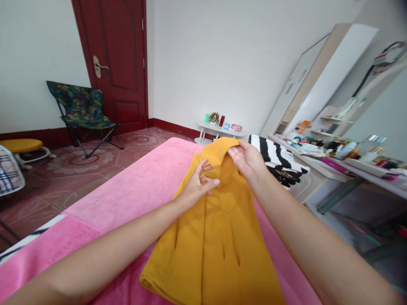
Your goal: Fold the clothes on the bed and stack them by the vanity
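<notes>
A mustard-yellow garment [222, 237] with pleats lies spread over a pink bed cover [143, 178]; whether it is a skirt or a dress I cannot tell. My right hand [246, 159] pinches the upper edge of the cloth and lifts it, so that the top opens into a loop. Just left of that opening is my left hand [202, 180], its fingers apart and curved over the fabric. I see no cloth gripped in the left hand.
Folded black-and-white striped clothes [276, 154] lie beyond my right arm. A cluttered dressing table [311, 163] stands at right. Farther off are a low white shelf [219, 128], a camouflage folding chair [82, 110], a yellow stool [23, 146] and a red door [119, 59].
</notes>
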Demonstrator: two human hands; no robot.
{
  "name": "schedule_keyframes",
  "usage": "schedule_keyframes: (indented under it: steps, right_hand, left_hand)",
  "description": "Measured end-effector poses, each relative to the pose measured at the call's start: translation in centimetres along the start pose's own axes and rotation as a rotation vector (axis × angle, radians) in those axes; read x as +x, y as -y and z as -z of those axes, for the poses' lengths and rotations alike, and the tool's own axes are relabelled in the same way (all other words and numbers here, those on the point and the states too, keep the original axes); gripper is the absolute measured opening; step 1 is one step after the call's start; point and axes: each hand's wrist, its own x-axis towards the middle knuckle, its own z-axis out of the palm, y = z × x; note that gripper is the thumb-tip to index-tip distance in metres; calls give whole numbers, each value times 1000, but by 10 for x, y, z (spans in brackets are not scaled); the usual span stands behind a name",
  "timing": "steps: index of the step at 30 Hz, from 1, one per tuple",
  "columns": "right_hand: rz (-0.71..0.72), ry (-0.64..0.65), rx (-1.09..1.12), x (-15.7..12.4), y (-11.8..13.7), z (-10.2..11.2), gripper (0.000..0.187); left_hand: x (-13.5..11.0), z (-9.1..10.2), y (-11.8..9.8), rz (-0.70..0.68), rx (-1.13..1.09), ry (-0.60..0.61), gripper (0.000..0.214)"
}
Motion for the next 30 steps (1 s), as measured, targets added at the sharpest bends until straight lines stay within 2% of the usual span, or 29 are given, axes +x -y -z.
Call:
schedule_keyframes:
  steps: [2, 4, 8, 9, 11, 14, 17, 20, 22, 25, 27, 28, 30]
  right_hand:
    - [-24, 35, 26, -3, -3, -2, 17]
    - [-29, 74, 41, -6, -5, -2, 17]
    - [8, 176, 29, -15, -3, -2, 13]
    - [25, 197, 21, -17, -1, -1, 12]
    - [55, 223, -9, -22, 6, 0, 10]
    - [59, 231, -97, -33, 14, 4, 5]
    - [16, 239, -173, -54, 15, 14, 7]
    - [-101, 257, -260, -86, 4, 37, 18]
    - [-261, 295, -389, -110, -7, 59, 24]
    - [-622, 476, -699, -135, -21, 96, 27]
    - [-782, 612, -908, -140, -26, 116, 29]
    - [-785, 650, -1001, -138, -28, 124, 30]
    - [-657, 654, -1146, -127, -29, 133, 30]
  left_hand:
    - [6, -7, -9, 100, -118, -94, 100]
    - [18, -9, -13, 194, -273, -141, 92]
    - [47, -2, -22, 238, -418, -169, 35]
    - [55, 1, -28, 209, -400, -183, 25]
    - [69, 7, -46, 97, -287, -209, 16]
    - [83, 15, -85, -143, 15, -237, 20]
    - [77, 18, -128, -304, 256, -202, 21]
    - [48, 16, -158, -279, 403, -33, 16]
    - [20, 15, -163, -158, 517, 205, 13]
    - [-23, 16, -150, 108, 683, 643, 10]
    - [-46, 17, -134, 282, 745, 869, 10]
    - [-55, 18, -127, 369, 749, 957, 13]
    - [-64, 18, -114, 579, 700, 1118, 33]
